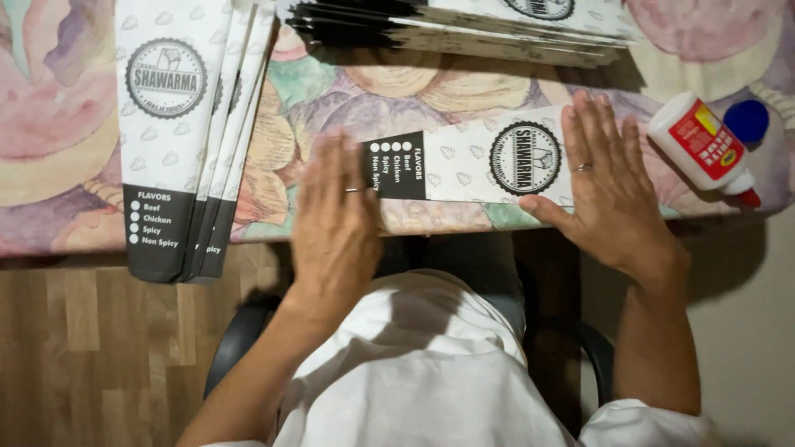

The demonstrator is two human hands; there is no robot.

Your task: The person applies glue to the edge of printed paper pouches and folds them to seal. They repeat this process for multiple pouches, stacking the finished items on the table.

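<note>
A flat white paper sleeve (pixel 464 165) with a black end band and a round black emblem lies sideways on the table near its front edge. My left hand (pixel 334 222) presses flat on its black end, fingers together, a ring on one finger. My right hand (pixel 609 186) lies flat with spread fingers over the sleeve's other end, also ringed. Neither hand grips anything.
A stack of like sleeves (pixel 178 124) lies at the left, overhanging the table edge. Another fanned stack (pixel 464 29) sits at the back. A white glue bottle (pixel 704 147) with red label lies at the right beside its blue cap (pixel 747 120). The tablecloth (pixel 58 124) is flower-patterned.
</note>
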